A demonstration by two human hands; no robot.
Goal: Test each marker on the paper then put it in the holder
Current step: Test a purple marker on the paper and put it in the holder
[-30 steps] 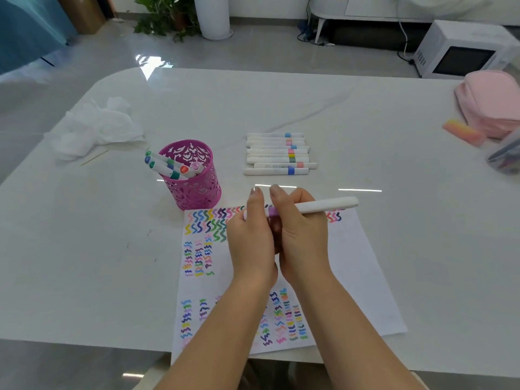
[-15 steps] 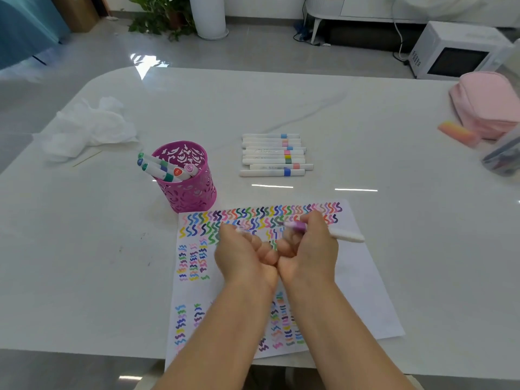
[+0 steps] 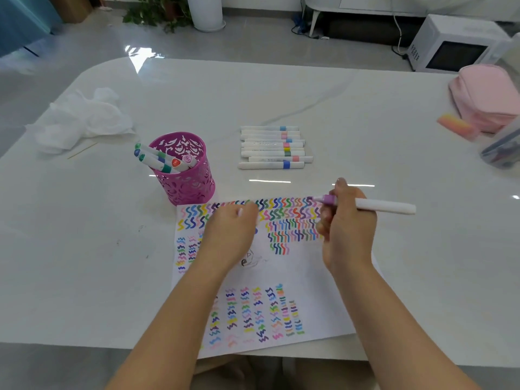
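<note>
My right hand [image 3: 347, 229] grips an uncapped white marker [image 3: 385, 206] with a purple collar, its tip at the top row of squiggles on the paper [image 3: 318, 274]. My left hand [image 3: 229, 235] rests curled on the paper's upper left, and a small white piece, probably the cap, shows between its fingers. The magenta cut-out holder [image 3: 184, 175] stands just beyond the paper's top left corner with several markers leaning in it. A row of several white markers [image 3: 273, 147] lies on the table behind the paper.
The white table [image 3: 84, 249] also carries crumpled tissue [image 3: 84, 119] at the far left, a thin stick beside it, a pink pouch [image 3: 486, 94], an orange-pink eraser [image 3: 457, 126] and a clear box [image 3: 503, 147] at the right edge.
My hands have separated after pulling the marker apart. The right hand moved right and up, bringing the tip to the paper's top row; the left hand moved left onto the paper.
</note>
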